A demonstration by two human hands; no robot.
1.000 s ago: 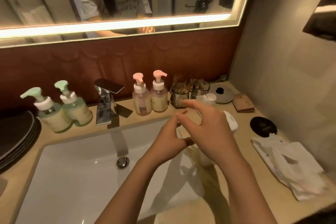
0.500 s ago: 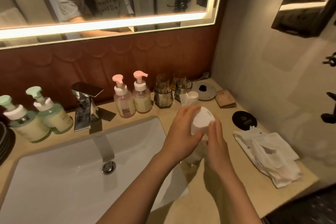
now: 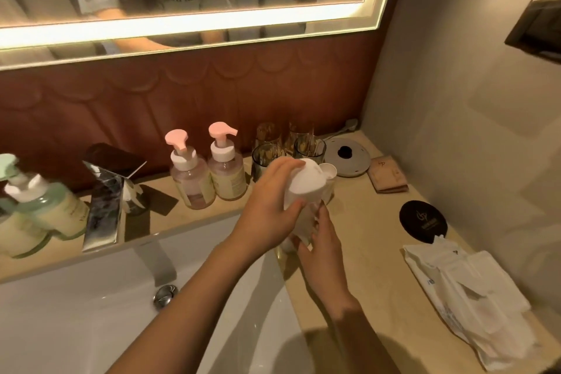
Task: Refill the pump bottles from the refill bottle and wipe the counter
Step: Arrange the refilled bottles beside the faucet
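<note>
I count two green pump bottles (image 3: 51, 209) at the far left, two pink pump bottles (image 3: 209, 179) side by side right of the tap (image 3: 106, 200), and four glasses (image 3: 267, 158) behind the hands, the far two dim. One white refill bottle (image 3: 303, 188), plain, rounded top, no label I can read, is tilted and held above the counter (image 3: 364, 237) just right of the sink (image 3: 91, 313). The left hand (image 3: 267, 209) is wrapped round its upper part, fingers curled over the top. The right hand (image 3: 321, 240) grips its lower part, thumb on the near side. One small white cup (image 3: 329, 171) just behind the bottle. Further right are one white disc (image 3: 346, 158), one brown packet (image 3: 387, 174), one black round coaster (image 3: 423, 222) and one pile of white cloths (image 3: 467, 288) at the near right.
</note>
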